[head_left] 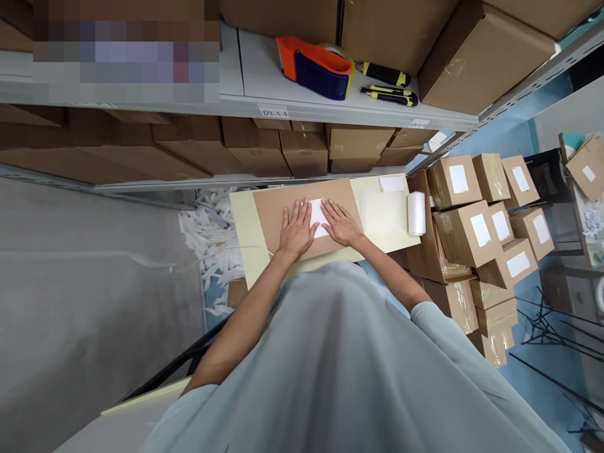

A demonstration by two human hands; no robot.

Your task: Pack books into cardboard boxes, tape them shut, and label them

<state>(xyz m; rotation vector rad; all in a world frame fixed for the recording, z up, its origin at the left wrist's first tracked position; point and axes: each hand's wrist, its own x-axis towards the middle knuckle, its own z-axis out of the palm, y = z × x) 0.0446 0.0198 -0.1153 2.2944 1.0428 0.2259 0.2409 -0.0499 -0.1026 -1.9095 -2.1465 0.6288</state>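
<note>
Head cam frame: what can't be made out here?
White label: print, if any, hidden under left hand and right hand, head view.
Upper shelf, left end: pixelated patch blurs it.
Shelf tag: writing too small.
Table near edge: behind the person's torso.

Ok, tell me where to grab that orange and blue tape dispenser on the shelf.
Take the tape dispenser by its blue handle, probably from the open front of the shelf: the handle is the part turned toward that edge, and two utility knives crowd its right side.

Pale table (243,234) bears a cardboard box (340,195) and white roll (416,212)
</note>
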